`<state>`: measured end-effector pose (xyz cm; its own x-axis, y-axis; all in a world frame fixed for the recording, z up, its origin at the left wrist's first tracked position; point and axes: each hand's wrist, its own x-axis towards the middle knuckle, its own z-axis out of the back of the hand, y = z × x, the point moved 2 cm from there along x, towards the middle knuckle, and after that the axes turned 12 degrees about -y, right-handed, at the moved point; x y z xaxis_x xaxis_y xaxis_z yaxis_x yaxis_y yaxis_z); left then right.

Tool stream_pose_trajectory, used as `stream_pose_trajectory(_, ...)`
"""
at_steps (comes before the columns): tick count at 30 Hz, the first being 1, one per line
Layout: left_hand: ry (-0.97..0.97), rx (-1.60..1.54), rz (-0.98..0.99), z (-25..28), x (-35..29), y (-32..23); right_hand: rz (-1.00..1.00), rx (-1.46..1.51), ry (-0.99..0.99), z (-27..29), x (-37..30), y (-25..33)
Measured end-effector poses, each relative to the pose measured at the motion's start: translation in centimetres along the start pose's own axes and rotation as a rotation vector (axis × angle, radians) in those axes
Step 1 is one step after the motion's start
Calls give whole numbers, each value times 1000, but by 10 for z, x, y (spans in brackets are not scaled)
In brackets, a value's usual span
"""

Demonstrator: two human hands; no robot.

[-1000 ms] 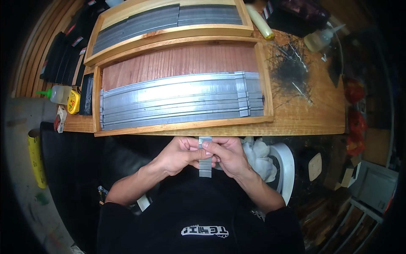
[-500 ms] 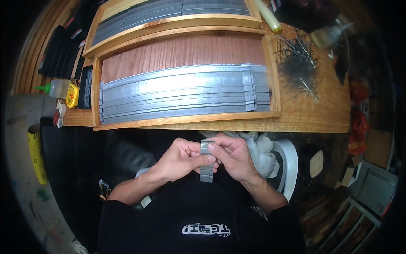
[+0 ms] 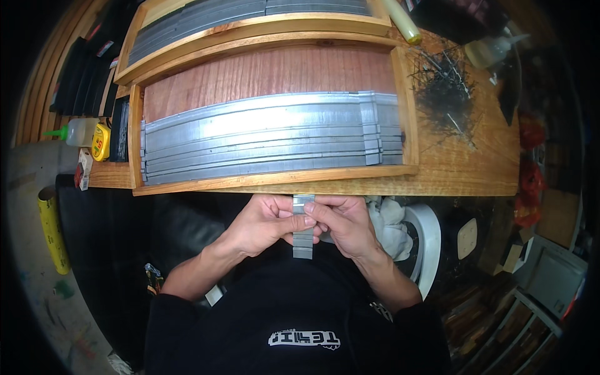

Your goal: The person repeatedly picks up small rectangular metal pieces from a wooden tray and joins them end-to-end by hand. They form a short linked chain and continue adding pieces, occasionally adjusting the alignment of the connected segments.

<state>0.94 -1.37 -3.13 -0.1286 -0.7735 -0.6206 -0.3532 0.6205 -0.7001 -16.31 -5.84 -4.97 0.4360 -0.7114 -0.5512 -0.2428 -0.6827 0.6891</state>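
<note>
Just below the table's front edge, my left hand [image 3: 264,224] and my right hand [image 3: 344,225] pinch a short stack of grey metal strips [image 3: 304,245] between them. The strips overlap in a narrow upright column, and its lower end sticks out beneath my thumbs. Both thumbs press on its face; most of the other fingers are behind it. Ahead of my hands, a wooden tray [image 3: 275,179] holds rows of long silvery strips [image 3: 250,128]. A column of short pieces [image 3: 370,128] lies across these rows near the tray's right side.
Behind sits a second wooden tray [image 3: 250,34] of grey strips. On the right of the table lie a pile of thin dark wires [image 3: 445,81] and a squeeze bottle [image 3: 487,52]. A yellow tape measure [image 3: 101,142] and a green-tipped bottle [image 3: 80,132] stand left.
Both hands have moved slightly up, toward the table edge, with the metal strips still pinched between them. The stack now stands straighter. The whole view has shifted a little.
</note>
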Motion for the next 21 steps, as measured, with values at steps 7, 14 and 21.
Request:
stream_pose_trajectory(7,-1,20,22,-3,-6,-5,19,-31,54,3,-2,5)
stream_pose_trajectory(14,-18,-30,85,-13,-32,-6,212,-205,41,3,-28,15)
stream_pose_trajectory(21,-4,-22,81,-13,-33,-1,227,-211,17,4,-30,13)
